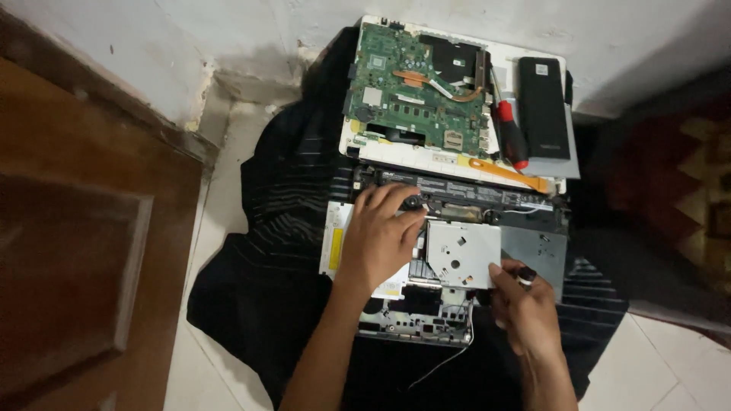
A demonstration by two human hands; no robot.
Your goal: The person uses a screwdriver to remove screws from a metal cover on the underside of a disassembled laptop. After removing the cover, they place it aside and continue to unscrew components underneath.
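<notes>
An opened laptop base (396,323) lies on a black striped cloth (285,198). My left hand (381,236) rests palm down on the base, fingertips touching the long black battery (472,190) at its far edge. My right hand (525,304) pinches the near right corner of a silver optical drive (461,255) that sits in the base. A ring is on one right finger. Beyond the battery lies a white laptop shell (442,156) carrying a green motherboard (415,91) with a copper heat pipe.
A red-handled screwdriver (509,133), an orange pry tool (506,173) and a black rectangular pack (543,106) lie on the white shell's right side. A brown wooden door (76,243) stands to the left, a white wall behind, a patterned rug (685,183) to the right.
</notes>
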